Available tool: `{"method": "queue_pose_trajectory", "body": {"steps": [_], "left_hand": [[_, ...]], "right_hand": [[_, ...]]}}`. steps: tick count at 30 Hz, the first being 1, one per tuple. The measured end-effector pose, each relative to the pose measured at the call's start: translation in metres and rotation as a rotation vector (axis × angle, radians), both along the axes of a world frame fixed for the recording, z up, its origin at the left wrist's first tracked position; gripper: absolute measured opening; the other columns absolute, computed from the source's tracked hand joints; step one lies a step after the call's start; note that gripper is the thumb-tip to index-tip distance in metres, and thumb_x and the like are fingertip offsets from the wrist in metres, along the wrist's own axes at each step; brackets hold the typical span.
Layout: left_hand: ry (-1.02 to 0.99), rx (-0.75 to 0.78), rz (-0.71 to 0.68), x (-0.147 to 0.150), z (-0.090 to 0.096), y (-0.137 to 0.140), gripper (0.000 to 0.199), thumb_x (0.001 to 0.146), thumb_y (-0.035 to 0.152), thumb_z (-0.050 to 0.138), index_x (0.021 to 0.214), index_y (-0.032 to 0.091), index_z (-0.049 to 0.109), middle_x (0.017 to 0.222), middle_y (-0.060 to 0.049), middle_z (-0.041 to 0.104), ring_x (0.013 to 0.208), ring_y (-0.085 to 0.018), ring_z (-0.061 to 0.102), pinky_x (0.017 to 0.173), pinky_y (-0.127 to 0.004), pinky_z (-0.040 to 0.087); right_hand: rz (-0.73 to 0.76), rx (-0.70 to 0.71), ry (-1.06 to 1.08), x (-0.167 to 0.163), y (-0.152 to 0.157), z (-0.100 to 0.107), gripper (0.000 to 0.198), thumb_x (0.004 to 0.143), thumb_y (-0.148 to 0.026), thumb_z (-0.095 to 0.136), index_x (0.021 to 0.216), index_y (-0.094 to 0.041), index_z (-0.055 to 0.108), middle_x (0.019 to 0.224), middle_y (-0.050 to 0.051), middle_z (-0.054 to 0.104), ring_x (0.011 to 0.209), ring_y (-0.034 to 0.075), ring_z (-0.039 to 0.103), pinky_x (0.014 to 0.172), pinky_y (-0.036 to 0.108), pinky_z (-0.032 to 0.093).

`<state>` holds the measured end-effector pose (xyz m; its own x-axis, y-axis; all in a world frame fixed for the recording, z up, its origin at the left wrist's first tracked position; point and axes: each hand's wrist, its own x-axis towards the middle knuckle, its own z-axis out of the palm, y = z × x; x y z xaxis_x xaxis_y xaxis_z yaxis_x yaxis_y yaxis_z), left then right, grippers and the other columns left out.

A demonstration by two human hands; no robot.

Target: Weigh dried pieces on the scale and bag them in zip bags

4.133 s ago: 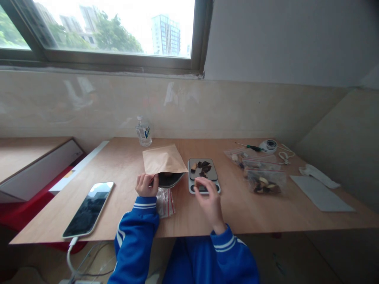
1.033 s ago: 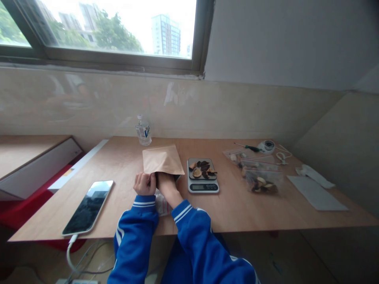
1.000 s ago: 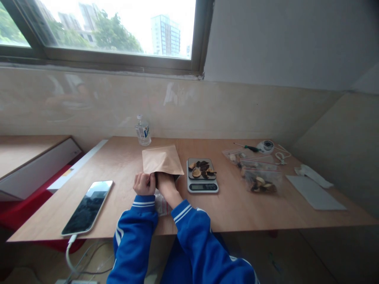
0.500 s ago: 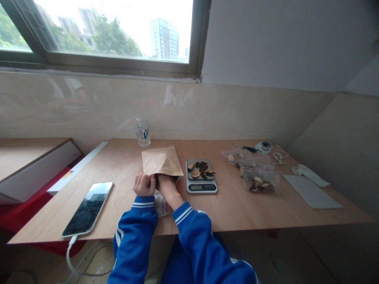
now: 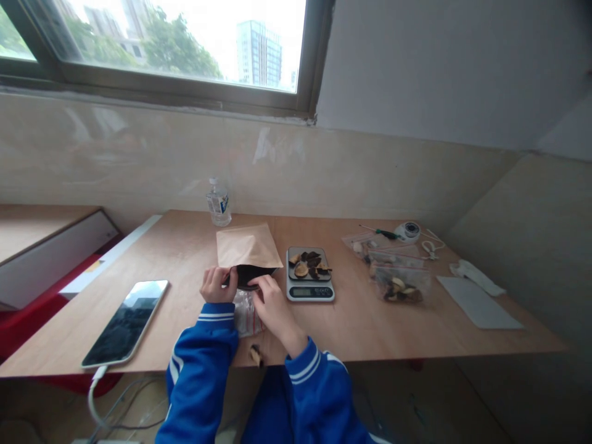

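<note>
A brown kraft paper bag lies on the table with its dark mouth gaping toward me. My left hand is closed on the left corner of that mouth, thumb at the rim. At the lower lip, my right hand pinches the edge with its fingertips. Under the hands is a clear zip bag, partly covered. One dried slice rests by the table's front edge. Just right of the paper bag, a kitchen scale carries several dried brown slices. The paper bag's contents are hidden in shadow.
Several zip bags of dried pieces sit to the right, near a screwdriver and a white camera. A white sheet lies beyond. On the left are a phone with its cable and a water bottle.
My right hand has come out of the paper bag and moved to its lower lip. The dried slice at the front edge now shows. My view has shifted slightly.
</note>
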<state>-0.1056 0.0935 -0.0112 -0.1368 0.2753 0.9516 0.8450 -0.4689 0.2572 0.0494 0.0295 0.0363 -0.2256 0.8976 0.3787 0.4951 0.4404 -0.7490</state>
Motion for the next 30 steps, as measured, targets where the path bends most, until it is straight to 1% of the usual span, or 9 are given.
{"method": "queue_pose_trajectory", "body": {"steps": [4, 7, 10, 12, 15, 22, 26, 28, 30], "left_hand": [[-0.002, -0.017, 0.001, 0.000, 0.001, 0.001, 0.019, 0.076, 0.018, 0.062, 0.061, 0.021, 0.051, 0.052, 0.001, 0.047, 0.052, -0.015, 0.044, 0.054, -0.027, 0.035], [0.005, -0.070, 0.012, 0.002, 0.000, 0.001, 0.020, 0.077, 0.022, 0.061, 0.061, 0.021, 0.050, 0.051, 0.001, 0.045, 0.054, -0.015, 0.045, 0.055, -0.027, 0.037], [-0.003, -0.115, 0.006, 0.003, -0.002, 0.002, 0.022, 0.078, 0.026, 0.059, 0.059, 0.021, 0.048, 0.051, 0.001, 0.042, 0.055, -0.016, 0.044, 0.056, -0.028, 0.037], [-0.024, -0.165, 0.008, 0.005, -0.002, 0.002, 0.022, 0.079, 0.029, 0.058, 0.060, 0.021, 0.048, 0.053, 0.001, 0.041, 0.056, -0.016, 0.043, 0.058, -0.029, 0.037], [-0.048, -0.205, -0.005, 0.006, -0.002, 0.002, 0.023, 0.079, 0.031, 0.057, 0.061, 0.021, 0.047, 0.053, 0.001, 0.039, 0.057, -0.017, 0.044, 0.059, -0.030, 0.037], [-0.047, -0.203, -0.016, 0.006, -0.003, 0.002, 0.025, 0.079, 0.031, 0.058, 0.060, 0.021, 0.046, 0.053, 0.001, 0.038, 0.058, -0.017, 0.045, 0.059, -0.030, 0.037], [-0.042, -0.222, -0.013, 0.006, -0.005, 0.002, 0.026, 0.079, 0.032, 0.058, 0.059, 0.021, 0.046, 0.054, 0.000, 0.041, 0.058, -0.017, 0.046, 0.059, -0.030, 0.038], [-0.052, -0.217, -0.005, 0.006, -0.005, 0.002, 0.027, 0.079, 0.033, 0.058, 0.058, 0.021, 0.046, 0.054, 0.001, 0.041, 0.057, -0.017, 0.046, 0.058, -0.030, 0.038], [-0.062, -0.202, 0.001, 0.007, -0.005, 0.001, 0.027, 0.079, 0.033, 0.057, 0.058, 0.021, 0.045, 0.053, 0.001, 0.041, 0.057, -0.016, 0.046, 0.058, -0.030, 0.037]], "right_hand": [[-0.012, 0.109, 0.072, 0.011, -0.032, -0.014, 0.025, 0.089, -0.013, 0.042, 0.105, -0.022, 0.058, 0.107, 0.007, 0.056, 0.106, 0.019, 0.053, 0.095, 0.035, 0.045], [0.067, 0.093, 0.062, 0.033, -0.065, -0.021, 0.023, 0.089, -0.015, 0.043, 0.101, -0.025, 0.060, 0.102, 0.006, 0.057, 0.101, 0.019, 0.055, 0.091, 0.036, 0.047], [0.022, 0.069, 0.067, 0.057, -0.079, -0.020, 0.022, 0.090, -0.016, 0.043, 0.099, -0.024, 0.061, 0.099, 0.006, 0.057, 0.099, 0.019, 0.056, 0.090, 0.038, 0.047], [-0.029, 0.075, 0.071, 0.068, -0.076, -0.017, 0.022, 0.090, -0.017, 0.042, 0.099, -0.025, 0.062, 0.098, 0.006, 0.058, 0.099, 0.020, 0.056, 0.091, 0.039, 0.046], [-0.025, 0.090, 0.054, 0.076, -0.067, -0.012, 0.022, 0.090, -0.019, 0.043, 0.099, -0.025, 0.063, 0.098, 0.006, 0.058, 0.098, 0.020, 0.057, 0.091, 0.040, 0.046], [0.022, 0.104, 0.048, 0.073, -0.062, 0.000, 0.024, 0.091, -0.017, 0.042, 0.100, -0.025, 0.062, 0.098, 0.005, 0.060, 0.100, 0.020, 0.057, 0.092, 0.039, 0.047], [0.109, 0.093, 0.020, 0.055, -0.041, 0.007, 0.035, 0.092, -0.015, 0.034, 0.116, -0.025, 0.057, 0.117, 0.006, 0.059, 0.115, 0.018, 0.052, 0.101, 0.040, 0.042], [0.199, 0.080, -0.073, 0.037, -0.020, 0.008, 0.042, 0.090, -0.010, 0.030, 0.126, -0.021, 0.051, 0.129, 0.006, 0.053, 0.124, 0.018, 0.046, 0.106, 0.039, 0.037], [0.240, 0.070, -0.223, 0.013, 0.006, 0.005, 0.046, 0.087, -0.005, 0.030, 0.129, -0.013, 0.047, 0.134, 0.011, 0.049, 0.128, 0.019, 0.041, 0.108, 0.037, 0.036]]}}
